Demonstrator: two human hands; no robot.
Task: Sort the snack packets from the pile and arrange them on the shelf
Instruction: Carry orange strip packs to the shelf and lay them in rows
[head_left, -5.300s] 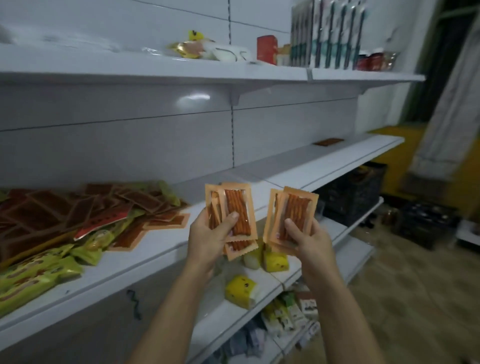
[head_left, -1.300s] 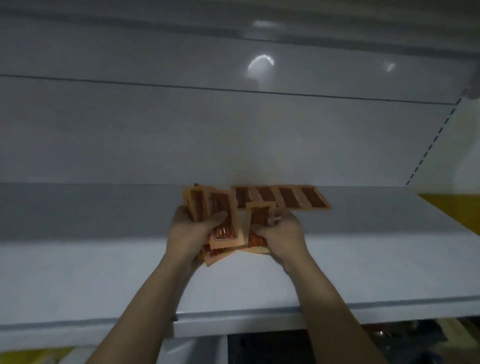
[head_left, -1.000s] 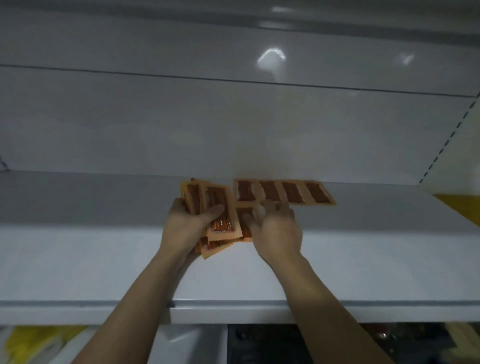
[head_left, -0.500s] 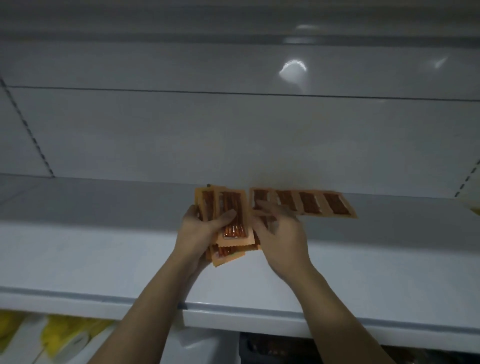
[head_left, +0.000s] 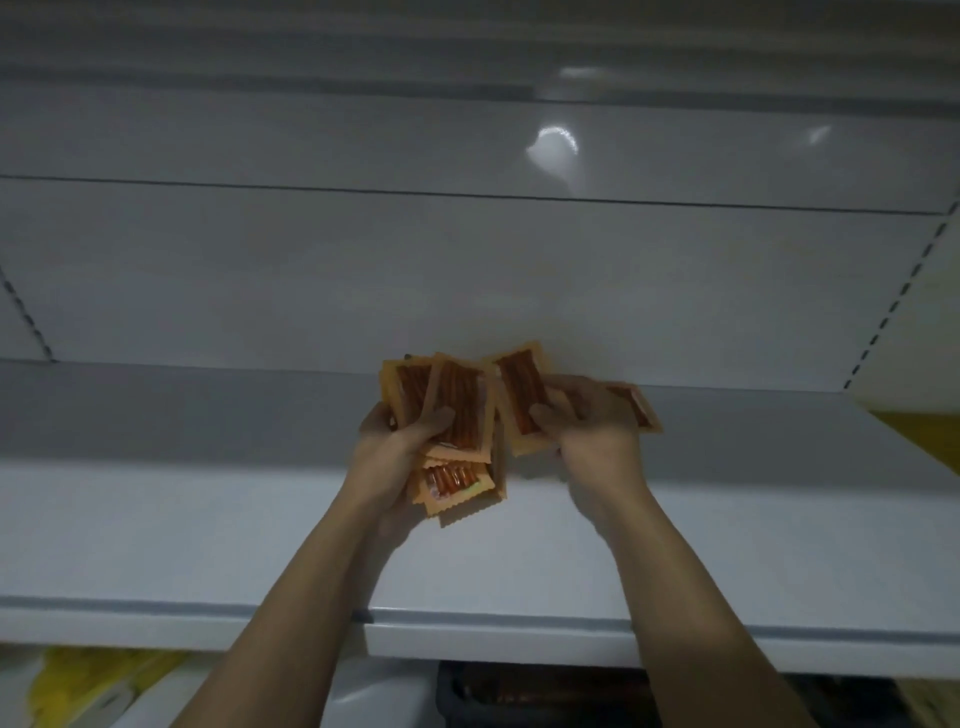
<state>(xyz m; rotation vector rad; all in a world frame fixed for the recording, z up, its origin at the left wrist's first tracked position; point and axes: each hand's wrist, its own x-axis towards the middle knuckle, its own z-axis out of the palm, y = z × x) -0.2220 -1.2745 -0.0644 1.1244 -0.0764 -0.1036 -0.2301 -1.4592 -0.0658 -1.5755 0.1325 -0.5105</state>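
My left hand grips a fanned stack of orange snack packets with dark red sticks showing through, thumb across the front one. Several more hang below the palm. My right hand pinches a single orange packet, lifted upright beside the stack. Behind my right hand, the end of the row of laid-down packets shows on the white shelf, mostly hidden by the hand.
The shelf's white back panel rises behind the packets, with slotted uprights at left and right. The shelf's front lip runs across below my forearms. Yellow packets show on a lower level at bottom left.
My right hand went from resting flat on the laid row to holding one packet upright next to the left hand's stack. The view shifted slightly; the left hand kept its grip.
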